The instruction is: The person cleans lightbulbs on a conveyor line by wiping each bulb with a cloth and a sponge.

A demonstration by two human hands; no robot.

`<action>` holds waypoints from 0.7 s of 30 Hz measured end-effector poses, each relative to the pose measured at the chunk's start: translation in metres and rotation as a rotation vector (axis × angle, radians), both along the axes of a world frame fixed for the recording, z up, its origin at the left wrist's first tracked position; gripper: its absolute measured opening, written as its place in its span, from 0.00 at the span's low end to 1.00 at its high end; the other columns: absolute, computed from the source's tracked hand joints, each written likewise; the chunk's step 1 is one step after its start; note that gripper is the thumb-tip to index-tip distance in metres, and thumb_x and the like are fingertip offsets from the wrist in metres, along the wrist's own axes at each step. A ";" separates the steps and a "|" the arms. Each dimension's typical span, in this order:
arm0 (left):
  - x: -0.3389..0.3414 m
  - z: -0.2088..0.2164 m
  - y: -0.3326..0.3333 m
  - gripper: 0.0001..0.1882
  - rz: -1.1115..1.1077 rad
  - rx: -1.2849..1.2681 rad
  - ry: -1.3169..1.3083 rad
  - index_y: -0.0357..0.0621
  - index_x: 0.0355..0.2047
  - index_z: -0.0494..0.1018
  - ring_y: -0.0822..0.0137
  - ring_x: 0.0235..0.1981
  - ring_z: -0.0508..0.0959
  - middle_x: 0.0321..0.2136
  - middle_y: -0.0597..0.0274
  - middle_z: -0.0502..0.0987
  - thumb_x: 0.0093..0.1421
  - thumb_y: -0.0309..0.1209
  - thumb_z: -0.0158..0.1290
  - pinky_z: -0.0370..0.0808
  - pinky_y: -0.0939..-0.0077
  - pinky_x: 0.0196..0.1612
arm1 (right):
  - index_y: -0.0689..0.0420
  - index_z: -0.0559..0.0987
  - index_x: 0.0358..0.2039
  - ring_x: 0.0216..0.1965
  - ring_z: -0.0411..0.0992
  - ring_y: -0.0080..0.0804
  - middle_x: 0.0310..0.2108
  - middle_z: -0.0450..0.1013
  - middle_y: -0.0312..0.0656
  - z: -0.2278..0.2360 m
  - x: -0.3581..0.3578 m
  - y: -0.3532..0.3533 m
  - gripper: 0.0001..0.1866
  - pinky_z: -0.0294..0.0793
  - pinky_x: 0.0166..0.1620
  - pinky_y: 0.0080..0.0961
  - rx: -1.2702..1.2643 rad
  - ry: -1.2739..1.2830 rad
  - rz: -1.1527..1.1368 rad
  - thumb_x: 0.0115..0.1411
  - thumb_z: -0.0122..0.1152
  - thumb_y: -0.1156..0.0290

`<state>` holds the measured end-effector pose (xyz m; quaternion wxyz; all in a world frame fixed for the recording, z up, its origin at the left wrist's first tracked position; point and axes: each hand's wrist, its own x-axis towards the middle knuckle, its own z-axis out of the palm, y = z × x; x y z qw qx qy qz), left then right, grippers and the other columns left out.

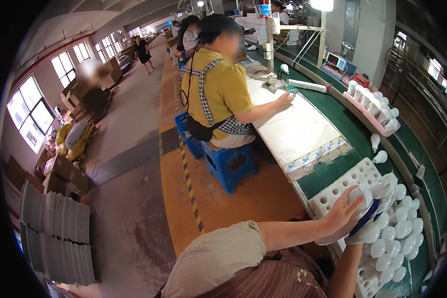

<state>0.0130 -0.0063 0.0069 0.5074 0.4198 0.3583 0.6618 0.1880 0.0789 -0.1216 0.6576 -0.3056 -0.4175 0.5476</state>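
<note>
My left hand (343,212) is closed round a white light bulb (361,194), held above a white foam tray (328,199) with rows of round holes. Right beside the bulb is my right hand (384,191), in a white glove with a dark blue band at the cuff. Its fingers are blurred and partly hidden, so their grip does not show. Many white bulbs (403,228) stand close together by my right forearm, over the near part of the tray. Two loose bulbs (375,142) lie past the tray's far end.
A pink tray (372,111) of bulbs sits farther along the green bench (317,180). On my left, a co-worker in a yellow shirt (218,84) sits on a blue stool (228,166) at a white board (308,126). Grey stacked sheets (57,238) and cartons stand across the aisle.
</note>
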 end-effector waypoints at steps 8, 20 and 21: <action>-0.023 -0.011 0.007 0.35 -0.641 -0.423 -0.513 0.44 0.55 0.67 0.68 0.21 0.77 0.33 0.62 0.77 0.68 0.64 0.42 0.76 0.71 0.24 | 0.69 0.69 0.61 0.53 0.71 0.29 0.55 0.73 0.44 0.147 -0.001 -0.040 0.25 0.68 0.57 0.24 0.131 -0.609 -0.171 0.66 0.59 0.73; -0.023 -0.012 0.005 0.30 -0.474 -0.216 0.067 0.44 0.62 0.64 0.68 0.35 0.79 0.43 0.58 0.76 0.66 0.47 0.57 0.78 0.76 0.28 | 0.69 0.75 0.55 0.53 0.72 0.31 0.52 0.75 0.46 0.155 0.002 -0.033 0.21 0.70 0.57 0.26 0.243 -0.394 -0.348 0.66 0.62 0.70; -0.027 -0.008 0.000 0.28 -0.357 -0.273 -0.066 0.43 0.59 0.67 0.67 0.31 0.79 0.41 0.58 0.78 0.68 0.49 0.53 0.78 0.74 0.27 | 0.68 0.74 0.57 0.54 0.72 0.31 0.54 0.74 0.46 0.142 0.008 -0.017 0.22 0.70 0.57 0.27 0.093 -0.302 -0.309 0.66 0.62 0.69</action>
